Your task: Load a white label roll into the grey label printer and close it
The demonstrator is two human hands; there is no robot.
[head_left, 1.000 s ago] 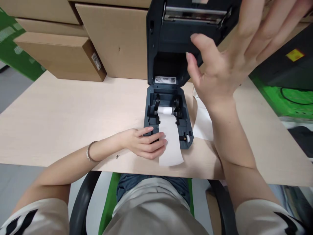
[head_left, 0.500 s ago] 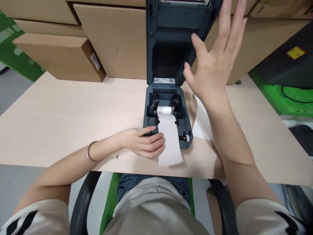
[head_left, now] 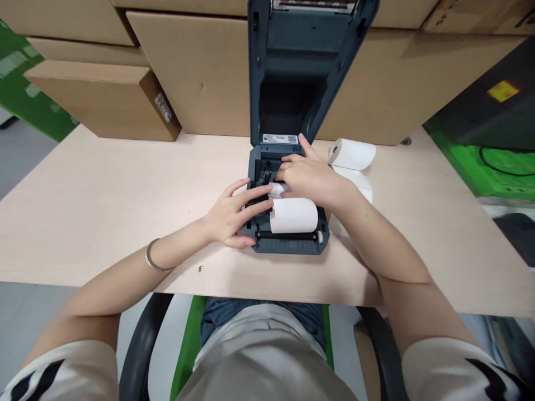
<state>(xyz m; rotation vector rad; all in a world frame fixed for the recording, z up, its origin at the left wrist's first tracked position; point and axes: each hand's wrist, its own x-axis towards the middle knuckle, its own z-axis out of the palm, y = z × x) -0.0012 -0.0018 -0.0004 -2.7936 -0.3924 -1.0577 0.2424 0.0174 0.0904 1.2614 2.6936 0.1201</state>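
A dark label printer (head_left: 288, 245) sits on the table with its lid (head_left: 298, 61) raised. Inside it, the small roll (head_left: 276, 190) lies between the holders, and its white paper strip (head_left: 294, 215) curls up over the front part. My left hand (head_left: 237, 216) has its fingers spread over the printer's left side, fingertips at the small roll and the strip's left edge. Reaching in from the right, my right hand (head_left: 307, 175) has bent fingers at the roll's right end and hides the right holder. What its fingertips grip is hidden.
Right of the printer, a larger white roll (head_left: 354, 154) rests on the table (head_left: 104, 206) with loose paper (head_left: 359, 184) below it. Cardboard boxes (head_left: 196, 72) stand behind. A small dark bit (head_left: 200, 268) lies near the front edge.
My right hand has come down from beside the lid into the printer. My left hand has shifted up and left. The paper strip, flat over the front before, now curls back inside.
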